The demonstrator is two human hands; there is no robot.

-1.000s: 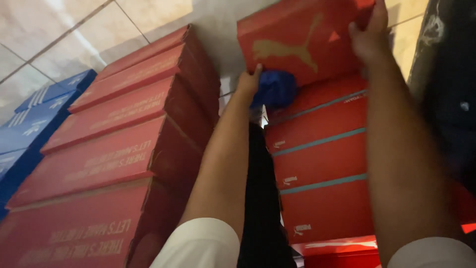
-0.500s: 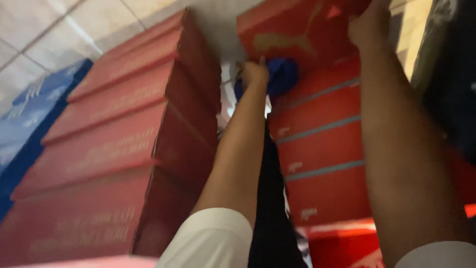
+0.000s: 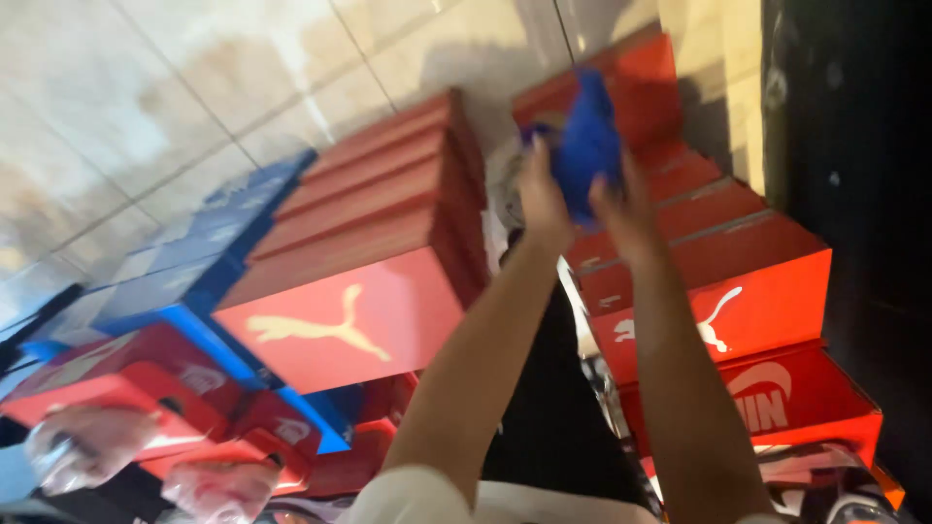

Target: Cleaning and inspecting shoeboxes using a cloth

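Tiled wall bkgd, red shoebox stacks (image 3: 369,209), L hand (image 3: 541,199) & R hand (image 3: 621,209) fingers gripping blue cloth (image 3: 589,146)

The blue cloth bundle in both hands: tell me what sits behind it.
Behind the blue cloth bundle held by the left hand and right hand rises a red cardboard shoebox stack; the cloth hides part of it.

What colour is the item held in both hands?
Bright blue, seen in the head view.

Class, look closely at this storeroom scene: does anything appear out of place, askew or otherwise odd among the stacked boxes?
Mostly orderly: red boxes stand in neat stacks. One thing stands out: a crumpled blue cloth-like item, held by the left hand and right hand between the stacks. Clear plastic bags lie loose at lower left.
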